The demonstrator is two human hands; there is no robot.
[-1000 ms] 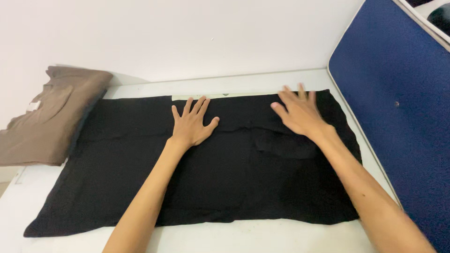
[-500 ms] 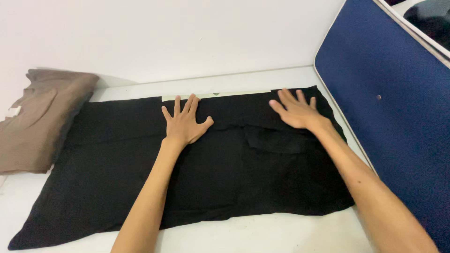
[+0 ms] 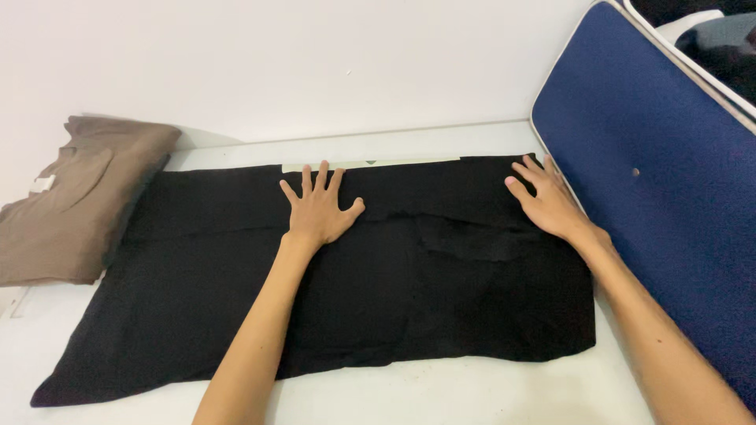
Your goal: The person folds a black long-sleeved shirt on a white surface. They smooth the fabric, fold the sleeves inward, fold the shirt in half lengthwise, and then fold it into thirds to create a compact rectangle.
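A black garment (image 3: pixel 425 291) lies spread flat across a white table (image 3: pixel 472 393). My left hand (image 3: pixel 319 211) rests palm down on its upper middle, fingers spread. My right hand (image 3: pixel 550 201) lies flat on the garment's far right end, fingers apart, close to the blue panel. Neither hand holds anything. A slight fold shows in the cloth between the hands.
A folded brown garment (image 3: pixel 75 197) sits at the table's left end against the white wall. A blue padded partition (image 3: pixel 661 181) stands along the right side. A strip of pale tape (image 3: pixel 394 164) runs along the table just beyond the black cloth.
My right hand has slid rightward along the cloth to its right end. My left hand stays about where it was. The view has shifted slightly.
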